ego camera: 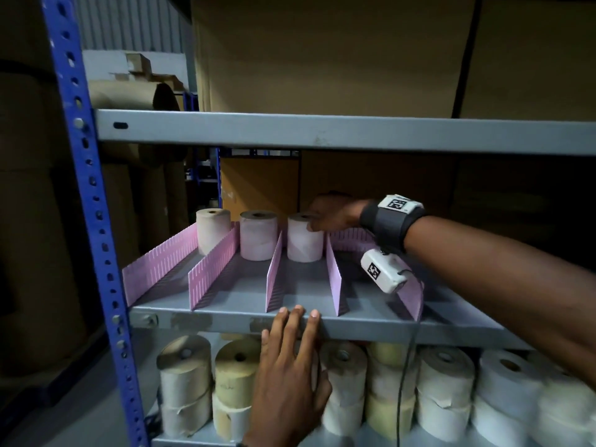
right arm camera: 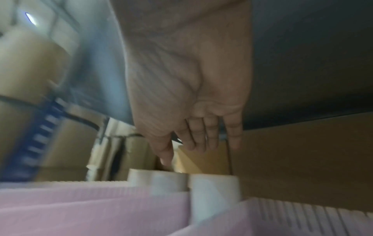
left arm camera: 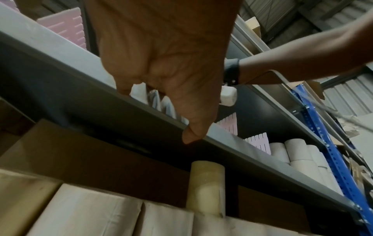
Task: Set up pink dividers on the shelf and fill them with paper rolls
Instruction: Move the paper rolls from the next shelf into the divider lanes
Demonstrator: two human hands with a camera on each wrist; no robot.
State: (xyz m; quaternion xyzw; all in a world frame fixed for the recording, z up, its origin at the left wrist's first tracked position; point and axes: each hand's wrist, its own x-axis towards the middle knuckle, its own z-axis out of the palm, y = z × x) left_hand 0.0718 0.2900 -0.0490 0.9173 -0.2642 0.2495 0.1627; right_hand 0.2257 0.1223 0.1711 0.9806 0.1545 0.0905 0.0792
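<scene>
Several pink slotted dividers point(ego camera: 213, 269) stand in rows on the grey shelf point(ego camera: 371, 324), forming lanes. Three paper rolls stand upright at the back, one per lane: left point(ego camera: 213, 230), middle point(ego camera: 258, 237), right point(ego camera: 303, 243). My right hand point(ego camera: 325, 214) reaches in over the right roll, thumb touching its top rim, fingers straight. The right wrist view shows that hand point(right arm camera: 191, 135) spread above the rolls point(right arm camera: 214, 188) and dividers point(right arm camera: 101, 204). My left hand point(ego camera: 292, 330) rests flat on the shelf's front edge, holding nothing. From the left wrist view, that hand point(left arm camera: 161, 79) lies against the edge point(left arm camera: 80, 67).
The shelf below holds several stacked paper rolls point(ego camera: 445, 391). A blue perforated upright point(ego camera: 93, 221) stands at the left. The upper shelf beam point(ego camera: 322, 130) hangs low over the lanes. Cardboard boxes point(ego camera: 354, 179) close off the back. A cable point(ego camera: 406, 366) hangs from my right wrist.
</scene>
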